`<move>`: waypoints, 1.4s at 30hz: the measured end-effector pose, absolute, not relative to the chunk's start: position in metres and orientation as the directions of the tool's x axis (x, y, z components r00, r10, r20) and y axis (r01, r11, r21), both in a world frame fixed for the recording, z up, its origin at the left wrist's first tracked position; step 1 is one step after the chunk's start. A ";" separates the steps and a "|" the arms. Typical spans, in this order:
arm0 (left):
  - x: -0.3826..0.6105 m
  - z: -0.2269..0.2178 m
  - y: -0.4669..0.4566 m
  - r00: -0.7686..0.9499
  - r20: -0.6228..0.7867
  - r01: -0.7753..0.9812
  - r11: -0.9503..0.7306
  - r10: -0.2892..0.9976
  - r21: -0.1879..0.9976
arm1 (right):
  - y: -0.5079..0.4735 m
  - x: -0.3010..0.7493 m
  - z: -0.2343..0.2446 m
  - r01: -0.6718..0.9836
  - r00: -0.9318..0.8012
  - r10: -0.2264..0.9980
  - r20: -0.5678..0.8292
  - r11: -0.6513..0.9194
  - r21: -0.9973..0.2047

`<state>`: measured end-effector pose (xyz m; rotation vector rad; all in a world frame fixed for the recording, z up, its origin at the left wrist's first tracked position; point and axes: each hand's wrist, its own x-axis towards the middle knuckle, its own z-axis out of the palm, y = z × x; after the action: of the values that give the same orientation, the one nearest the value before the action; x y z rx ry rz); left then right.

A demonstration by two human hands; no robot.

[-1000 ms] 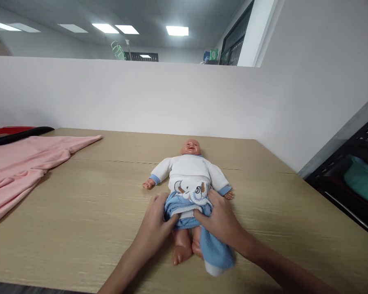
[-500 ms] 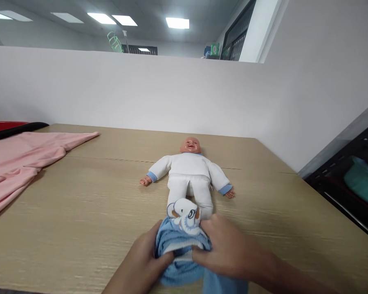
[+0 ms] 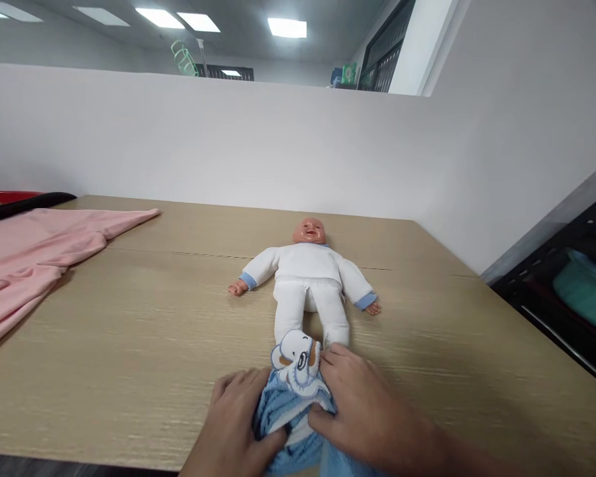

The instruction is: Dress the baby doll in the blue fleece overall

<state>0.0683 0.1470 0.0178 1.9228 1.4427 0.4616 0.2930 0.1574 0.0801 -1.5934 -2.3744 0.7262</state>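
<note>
A bunched blue fleecy baby garment (image 3: pixel 298 457) with a white cartoon animal patch (image 3: pixel 295 354) is held low over the near part of the table. My left hand (image 3: pixel 236 421) is closed on its left side, thumb in front on the cloth. On the opposite side my right hand (image 3: pixel 355 404) grips it, thumb at the opening edge. Just beyond lies a baby doll (image 3: pixel 308 265) on its back, head away from me, arms spread. It wears a white top with blue cuffs. Its white legs point towards me, and the patch hides one foot.
Pink cloth (image 3: pixel 34 258) lies spread on the left of the wooden table (image 3: pixel 144 358), beside a black and red object (image 3: pixel 24 200). A low white wall (image 3: pixel 203 139) runs behind. To the right stands a black rack (image 3: pixel 566 305) with green cloth (image 3: pixel 586 285).
Both hands and the garment have shifted slightly down in view, the patch a little to the left. The garment's opening is more bunched. The doll appears unmoved.
</note>
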 end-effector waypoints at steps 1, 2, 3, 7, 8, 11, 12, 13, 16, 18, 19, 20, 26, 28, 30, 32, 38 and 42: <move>0.070 0.014 0.146 0.303 -0.084 0.693 -0.159 0.949 0.703 | 0.155 0.293 0.079 0.827 -0.400 0.907 -0.132 0.295 -0.479; 0.072 0.009 0.144 0.278 -0.059 0.682 -0.154 0.959 0.715 | 0.152 0.292 0.078 0.839 -0.392 0.908 -0.149 0.286 -0.463; 0.074 0.004 0.143 0.254 -0.039 0.662 -0.144 0.966 0.735 | 0.150 0.292 0.077 0.850 -0.381 0.911 -0.160 0.277 -0.449; 0.082 -0.015 0.137 0.208 0.010 0.518 -0.118 0.978 0.847 | 0.146 0.292 0.072 0.864 -0.346 0.918 -0.192 0.232 -0.447; 0.083 -0.018 0.136 0.199 0.011 0.481 -0.108 0.980 0.870 | 0.147 0.292 0.070 0.849 -0.347 0.922 -0.174 0.230 -0.475; 0.086 -0.021 0.136 0.148 0.012 0.354 -0.064 0.989 0.933 | 0.149 0.295 0.065 0.744 -0.357 0.932 -0.062 0.243 -0.623; 0.086 -0.020 0.137 0.138 0.016 0.304 -0.058 0.990 0.951 | 0.149 0.296 0.063 0.696 -0.360 0.933 -0.024 0.251 -0.673; 0.086 -0.019 0.138 0.134 0.025 0.259 -0.059 0.991 0.964 | 0.150 0.297 0.062 0.651 -0.358 0.934 0.011 0.258 -0.714; 0.085 -0.012 0.143 0.138 0.069 0.194 -0.095 0.988 0.976 | 0.152 0.297 0.056 0.569 -0.325 0.943 0.076 0.259 -0.780; 0.084 -0.008 0.149 0.142 0.100 0.200 -0.127 0.985 0.971 | 0.156 0.298 0.052 0.555 -0.302 0.948 0.104 0.263 -0.789; 0.082 -0.006 0.154 0.151 0.114 0.207 -0.144 0.982 0.968 | 0.160 0.299 0.050 0.554 -0.298 0.946 0.129 0.281 -0.784; 0.081 -0.005 0.159 0.170 0.125 0.215 -0.160 0.978 0.963 | 0.165 0.301 0.048 0.552 -0.312 0.936 0.165 0.320 -0.770; 0.066 0.011 0.195 0.323 0.156 0.209 -0.231 0.933 0.950 | 0.206 0.317 0.053 0.441 -0.576 0.769 0.276 0.577 -0.688; 0.060 0.025 0.203 0.400 0.095 0.233 -0.201 0.912 0.951 | 0.214 0.325 0.059 0.400 -0.613 0.744 0.265 0.582 -0.708; 0.053 0.039 0.208 0.457 0.033 0.280 -0.179 0.889 0.943 | 0.219 0.337 0.062 0.387 -0.609 0.766 0.205 0.513 -0.766; 0.046 0.050 0.211 0.495 -0.013 0.344 -0.182 0.869 0.921 | 0.222 0.352 0.060 0.378 -0.588 0.804 0.090 0.372 -0.848; 0.031 0.066 0.220 0.585 -0.116 0.488 -0.235 0.802 0.841 | 0.233 0.392 0.039 0.164 -0.566 0.823 -0.041 0.064 -0.984; 0.041 0.079 0.227 0.567 -0.023 0.527 -0.342 0.823 0.778 | 0.237 0.398 0.027 0.014 -0.586 0.809 -0.040 -0.039 -0.999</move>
<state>0.0408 0.2266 0.0792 2.0271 1.0795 0.4878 0.3979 0.2367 0.0266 -0.8773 -1.6362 1.6892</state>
